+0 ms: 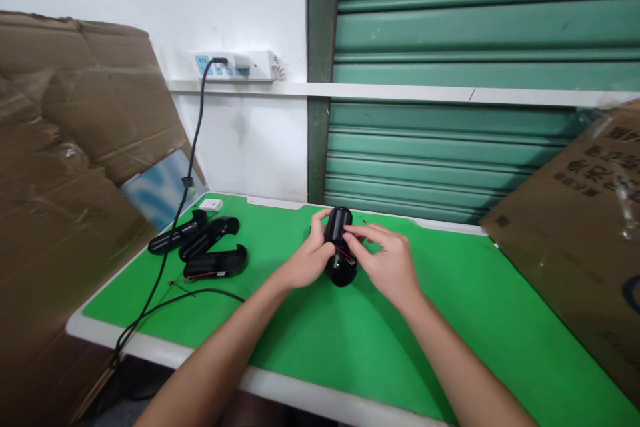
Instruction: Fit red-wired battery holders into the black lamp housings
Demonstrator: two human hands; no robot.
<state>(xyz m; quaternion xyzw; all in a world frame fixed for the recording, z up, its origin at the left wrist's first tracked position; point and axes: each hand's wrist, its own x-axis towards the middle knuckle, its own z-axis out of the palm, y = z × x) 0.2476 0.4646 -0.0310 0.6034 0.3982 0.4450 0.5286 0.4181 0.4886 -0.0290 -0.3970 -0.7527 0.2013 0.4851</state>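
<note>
A glossy black plastic housing (341, 271) with a rounded lower end is held above the green tabletop, its long side pointing away from me. My left hand (309, 255) grips it from the left, with the thumb on its near face. Thumb and index finger of my right hand (389, 259) are pinched together against its right side; whatever lies between those fingertips is too small to make out. A thin red wire (345, 252) shows across the middle of the housing.
Several similar curved black housings (220, 263) lie at the left, one with thin wires. A black power cable (201, 113) hangs from a wall socket strip (260, 67) onto the table (475, 320). A small white block (211, 205) sits behind. Cardboard (60, 213) flanks both sides.
</note>
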